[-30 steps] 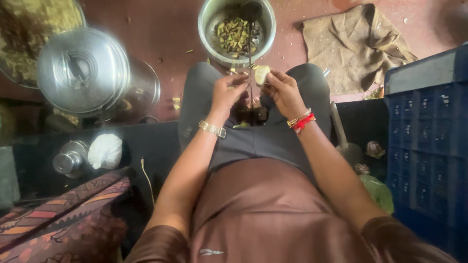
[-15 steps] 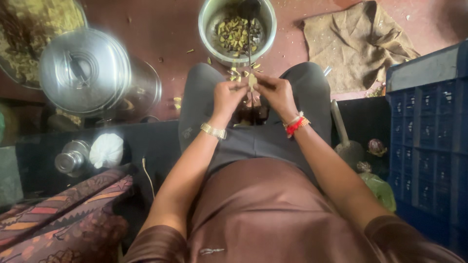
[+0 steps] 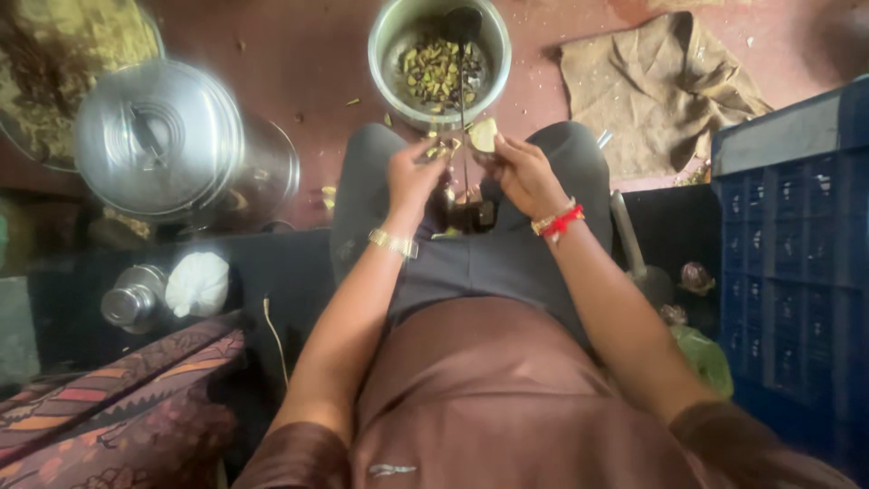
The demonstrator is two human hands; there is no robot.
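Your right fingers (image 3: 501, 148) pinched a pale piece (image 3: 482, 135) just above your knees, close to the upright blade (image 3: 463, 109). Your left fingers (image 3: 425, 156) curled around small scraps (image 3: 445, 147) beside it. Both hands, left hand (image 3: 412, 177) and right hand (image 3: 523, 174), met between your thighs, wrists bent inward, forearms reaching forward from your lap. The bowl (image 3: 389, 41) of cut bits stood on the floor (image 3: 299, 63) just beyond the blade.

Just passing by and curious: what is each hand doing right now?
Left hand: closed on small bits of vegetable.
Right hand: closed on a pale vegetable piece.
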